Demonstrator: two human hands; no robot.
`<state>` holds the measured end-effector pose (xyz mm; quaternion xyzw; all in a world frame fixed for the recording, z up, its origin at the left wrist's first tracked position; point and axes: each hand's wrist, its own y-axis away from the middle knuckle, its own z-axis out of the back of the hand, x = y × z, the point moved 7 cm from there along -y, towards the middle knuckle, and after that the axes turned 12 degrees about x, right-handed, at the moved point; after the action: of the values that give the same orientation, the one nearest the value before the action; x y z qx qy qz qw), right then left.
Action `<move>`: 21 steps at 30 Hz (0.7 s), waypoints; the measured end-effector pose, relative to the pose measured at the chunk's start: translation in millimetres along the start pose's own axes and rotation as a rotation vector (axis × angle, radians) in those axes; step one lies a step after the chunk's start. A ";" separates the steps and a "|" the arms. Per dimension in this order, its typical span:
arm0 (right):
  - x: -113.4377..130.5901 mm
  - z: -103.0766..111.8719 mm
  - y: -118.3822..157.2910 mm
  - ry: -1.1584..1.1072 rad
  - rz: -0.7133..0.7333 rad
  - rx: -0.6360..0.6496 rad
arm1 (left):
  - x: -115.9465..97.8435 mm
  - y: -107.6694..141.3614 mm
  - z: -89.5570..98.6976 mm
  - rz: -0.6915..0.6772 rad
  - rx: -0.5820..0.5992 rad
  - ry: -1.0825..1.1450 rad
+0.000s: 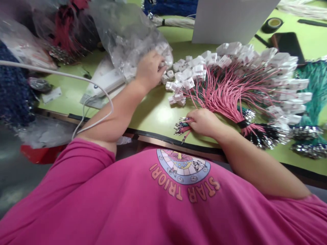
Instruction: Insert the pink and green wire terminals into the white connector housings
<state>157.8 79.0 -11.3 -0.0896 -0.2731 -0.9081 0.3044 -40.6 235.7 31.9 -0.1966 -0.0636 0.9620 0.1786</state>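
My left hand (151, 68) is at the mouth of a clear plastic bag (122, 30), among small white plastic connector housings (170, 73). Its fingers are curled together, and what they pinch, if anything, is hidden. Lower down, near the table's front edge, my right hand (205, 121) is closed round a bunch of thin wires (182, 126). Their metal crimped ends stick out to the left of the fist. Just beyond that hand lies a large fan of pink wires (227, 92) with white connectors on their far ends.
A black tie (242, 124) gathers the pink bundle. Green wires (313, 85) lie at the right. A phone (288, 46), a tape roll (272, 24) and a white board (230, 20) are at the back. A white cable (63, 73) loops across my left forearm.
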 end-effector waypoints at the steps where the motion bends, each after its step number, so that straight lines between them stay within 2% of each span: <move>1: -0.7 0.2 -0.3 -0.005 -0.007 0.006 | 7.4 1.3 1.4 0.031 0.005 -0.060; 5: -1.0 -0.7 -0.2 -0.022 -0.028 0.004 | 20.5 -2.8 4.7 0.160 -0.028 -0.178; 8: -1.8 -1.0 -0.4 -0.040 -0.017 -0.016 | 23.7 -10.7 -2.9 0.205 0.001 -0.202; 12: -7.7 4.2 -0.2 -0.176 -0.010 -0.097 | 21.7 -9.5 -19.3 0.129 0.137 -0.234; 17: -13.1 10.6 1.5 -0.368 0.000 -0.228 | 12.1 11.5 -32.5 -0.008 0.174 -0.251; 21: -17.9 8.2 1.8 -0.545 0.019 -0.285 | 16.8 26.6 -53.5 -0.011 0.200 -0.115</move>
<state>173.2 91.3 -9.5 -0.3743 -0.2138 -0.8768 0.2130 -42.1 219.9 -28.1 -0.1219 0.0212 0.9722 0.1986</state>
